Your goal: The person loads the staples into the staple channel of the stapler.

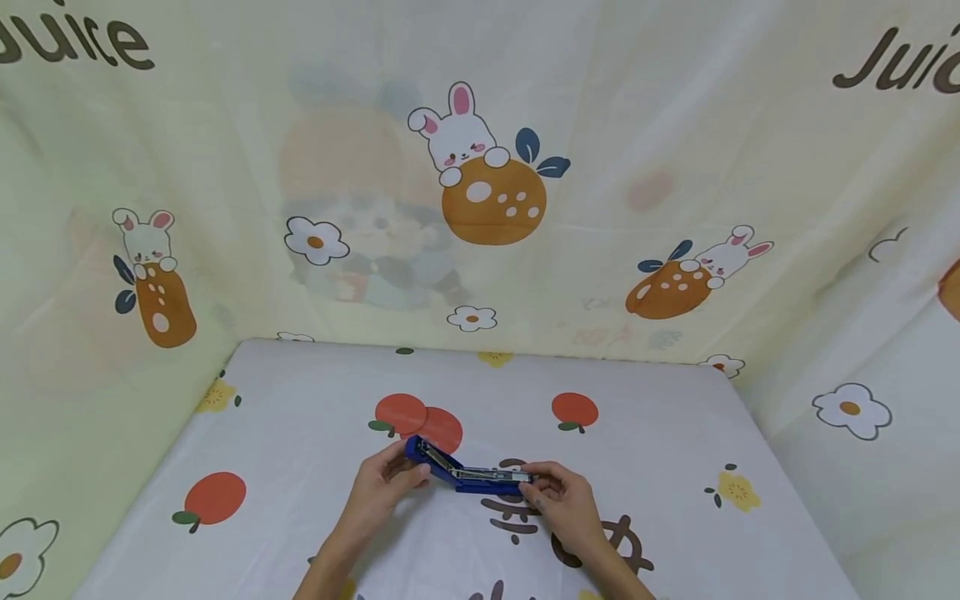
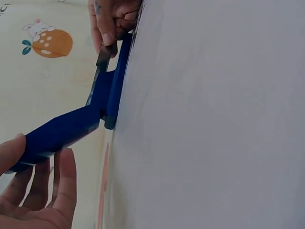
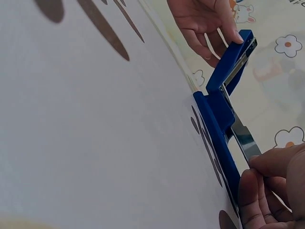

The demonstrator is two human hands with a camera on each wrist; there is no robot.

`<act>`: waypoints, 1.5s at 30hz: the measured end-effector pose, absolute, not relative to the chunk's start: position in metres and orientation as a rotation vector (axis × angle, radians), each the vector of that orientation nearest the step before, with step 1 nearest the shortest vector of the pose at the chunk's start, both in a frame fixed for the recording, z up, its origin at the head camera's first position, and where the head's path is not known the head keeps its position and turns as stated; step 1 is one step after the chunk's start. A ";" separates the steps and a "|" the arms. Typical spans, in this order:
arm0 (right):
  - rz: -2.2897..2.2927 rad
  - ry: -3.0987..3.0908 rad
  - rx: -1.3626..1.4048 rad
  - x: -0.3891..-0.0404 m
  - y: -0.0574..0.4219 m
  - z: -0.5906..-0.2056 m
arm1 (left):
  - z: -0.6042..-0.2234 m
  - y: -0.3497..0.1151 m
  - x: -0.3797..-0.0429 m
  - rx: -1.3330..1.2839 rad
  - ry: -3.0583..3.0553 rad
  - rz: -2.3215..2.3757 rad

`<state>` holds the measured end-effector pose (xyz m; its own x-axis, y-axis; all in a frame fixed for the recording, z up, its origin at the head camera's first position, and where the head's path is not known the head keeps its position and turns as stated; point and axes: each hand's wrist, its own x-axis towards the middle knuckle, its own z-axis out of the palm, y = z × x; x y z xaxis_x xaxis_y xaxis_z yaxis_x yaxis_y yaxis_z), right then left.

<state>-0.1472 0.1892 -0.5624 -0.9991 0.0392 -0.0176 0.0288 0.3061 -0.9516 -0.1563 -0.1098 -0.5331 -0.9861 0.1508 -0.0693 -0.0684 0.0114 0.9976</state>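
Unfolded blue stapler (image 1: 468, 485) in 2 hands (image 1: 382, 490) (image 1: 567, 507)

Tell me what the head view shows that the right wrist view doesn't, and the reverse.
Only the head view: red printed fruit on the white tablecloth.

Only the right wrist view: a gap with light fabric showing through, between the metal magazine and the blue base.

Both: the opened blue stapler, with the left hand on its raised cover and the right hand at the magazine's end, plus white flower prints on the fabric backdrop.
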 end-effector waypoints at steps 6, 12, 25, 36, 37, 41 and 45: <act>1.830 -2.524 -0.053 -0.147 0.189 -0.562 | -0.531 -0.107 -0.156 0.118 2.164 2.065; 1.832 -2.528 -0.080 -0.148 0.189 -0.563 | -0.530 -0.103 -0.155 0.170 2.206 2.053; 1.847 -2.532 -0.078 -0.150 0.190 -0.565 | -0.528 -0.095 -0.158 0.183 2.217 2.027; 1.847 -2.541 -0.114 -0.150 0.189 -0.567 | -0.528 -0.088 -0.158 0.261 2.243 1.966; 1.845 -2.540 -0.115 -0.150 0.188 -0.567 | -0.528 -0.087 -0.158 0.266 2.249 1.961; 1.837 -2.539 -0.116 -0.150 0.188 -0.567 | -0.528 -0.086 -0.159 0.272 2.294 1.933; 1.834 -2.543 -0.117 -0.150 0.188 -0.566 | -0.529 -0.084 -0.160 0.269 2.334 1.901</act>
<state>-0.1497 0.1877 -0.5664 -0.9972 0.0628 -0.0400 0.0578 0.3138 -0.9477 -0.1599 -0.0838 -0.5286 -0.9771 0.2120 0.0199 0.0624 0.1955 0.9787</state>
